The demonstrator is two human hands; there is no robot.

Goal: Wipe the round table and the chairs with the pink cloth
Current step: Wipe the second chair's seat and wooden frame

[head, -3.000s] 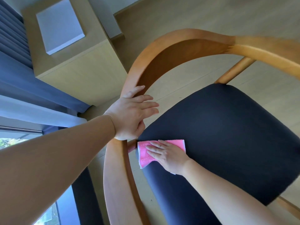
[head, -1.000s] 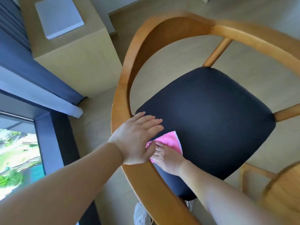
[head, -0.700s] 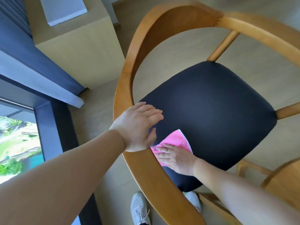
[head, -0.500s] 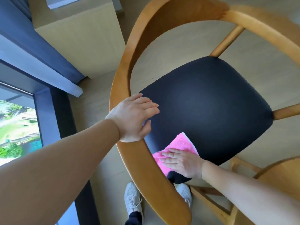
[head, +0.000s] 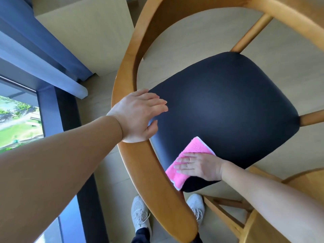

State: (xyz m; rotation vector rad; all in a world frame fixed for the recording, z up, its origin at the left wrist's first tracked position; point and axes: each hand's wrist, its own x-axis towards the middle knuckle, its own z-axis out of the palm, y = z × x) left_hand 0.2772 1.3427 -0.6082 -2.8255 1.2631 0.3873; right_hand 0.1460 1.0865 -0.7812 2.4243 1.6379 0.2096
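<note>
the right hand [head: 201, 166] lies flat, fingers straight, pressing the pink cloth [head: 188, 161] onto the near left corner of the chair's dark seat [head: 228, 106], likely so the whole palm drives the wipe. the left hand [head: 138, 114] rests on the curved wooden backrest rail [head: 150, 181], fingers relaxed and extended over the seat edge, gripping nothing, seemingly to steady the chair. the round table is not clearly in view.

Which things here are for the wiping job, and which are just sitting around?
For the job:
- pink cloth, flat under the right hand
- chair's black seat and wooden armrest, where the left hand rests

Just around:
- blue curtain
- wooden cabinet
- window
- grey shoes
</note>
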